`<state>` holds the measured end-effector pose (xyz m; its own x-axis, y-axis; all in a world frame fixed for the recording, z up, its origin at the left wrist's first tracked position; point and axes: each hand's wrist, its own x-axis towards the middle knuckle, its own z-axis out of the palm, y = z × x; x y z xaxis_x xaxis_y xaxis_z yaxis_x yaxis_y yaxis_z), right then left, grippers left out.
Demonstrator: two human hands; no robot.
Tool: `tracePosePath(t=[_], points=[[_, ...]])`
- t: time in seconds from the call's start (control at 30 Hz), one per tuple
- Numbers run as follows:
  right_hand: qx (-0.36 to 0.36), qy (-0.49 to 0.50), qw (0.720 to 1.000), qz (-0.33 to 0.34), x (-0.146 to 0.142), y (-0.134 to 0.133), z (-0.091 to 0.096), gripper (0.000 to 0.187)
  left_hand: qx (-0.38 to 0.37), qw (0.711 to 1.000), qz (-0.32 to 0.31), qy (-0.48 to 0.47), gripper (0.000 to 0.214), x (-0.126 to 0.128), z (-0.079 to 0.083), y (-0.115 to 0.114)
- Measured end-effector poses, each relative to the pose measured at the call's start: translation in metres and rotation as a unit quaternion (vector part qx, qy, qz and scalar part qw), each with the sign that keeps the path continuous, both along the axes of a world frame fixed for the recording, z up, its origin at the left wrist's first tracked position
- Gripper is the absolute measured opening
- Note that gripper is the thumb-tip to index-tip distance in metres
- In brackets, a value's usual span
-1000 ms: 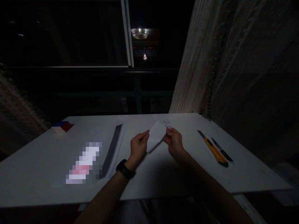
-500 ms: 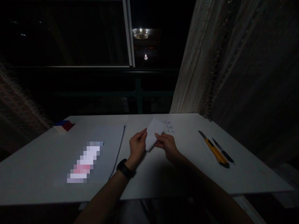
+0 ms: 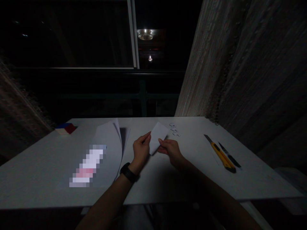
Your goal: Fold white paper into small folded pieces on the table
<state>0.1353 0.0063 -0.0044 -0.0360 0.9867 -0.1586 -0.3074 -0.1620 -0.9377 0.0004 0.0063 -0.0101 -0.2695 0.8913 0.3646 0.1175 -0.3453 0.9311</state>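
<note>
Left hand (image 3: 141, 149) and right hand (image 3: 171, 149) both pinch one white four-sided paper (image 3: 158, 135) near, seemingly, three small dark squiggles (image 3: 174, 130).

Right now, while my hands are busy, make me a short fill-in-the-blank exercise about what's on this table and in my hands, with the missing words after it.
The piece of paper held by the left hand and right hand is coloured ____.
The black watch is worn on the ____ wrist.
The handle of the utility knife is mainly ____.
The top face of the multicoloured cube is ____.

Missing words: white; left; yellow; blue.
</note>
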Motion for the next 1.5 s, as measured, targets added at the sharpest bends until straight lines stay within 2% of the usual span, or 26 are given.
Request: tracePosePath(t=[0.27, 0.47, 0.7, 0.97, 1.1, 1.27, 1.4, 1.5], points=[[-0.014, -0.013, 1.0, -0.011, -0.001, 0.0, 0.0, 0.024, 0.004, 1.0, 0.01, 0.011, 0.029, 0.001, 0.002, -0.002], [0.003, -0.02, 1.0, -0.023, -0.003, -0.001, -0.003, 0.026, 0.0, 0.999, 0.025, 0.025, 0.029, 0.001, 0.003, -0.003], [0.018, -0.018, 1.0, 0.006, -0.003, 0.001, -0.007, 0.032, -0.011, 1.0, 0.009, -0.026, 0.03, 0.002, 0.002, -0.002], [0.032, -0.037, 0.999, 0.019, -0.006, -0.001, -0.008, 0.033, -0.006, 1.0, 0.016, -0.017, 0.031, 0.001, 0.007, -0.004], [0.036, -0.026, 0.999, 0.001, -0.004, 0.002, -0.011, 0.034, -0.018, 0.997, -0.014, -0.069, 0.035, 0.003, 0.007, -0.004], [0.053, 0.0, 0.998, -0.02, 0.001, 0.006, -0.011, 0.033, -0.081, 0.982, -0.059, -0.158, 0.049, 0.003, 0.01, -0.004], [0.056, -0.028, 0.998, 0.0, 0.007, 0.009, -0.008, 0.034, -0.098, 0.976, -0.071, -0.181, 0.044, 0.003, 0.014, -0.006], [0.064, -0.065, 0.995, 0.036, 0.012, 0.011, -0.007, 0.035, -0.113, 0.964, -0.147, -0.192, 0.041, 0.003, 0.016, -0.008]])
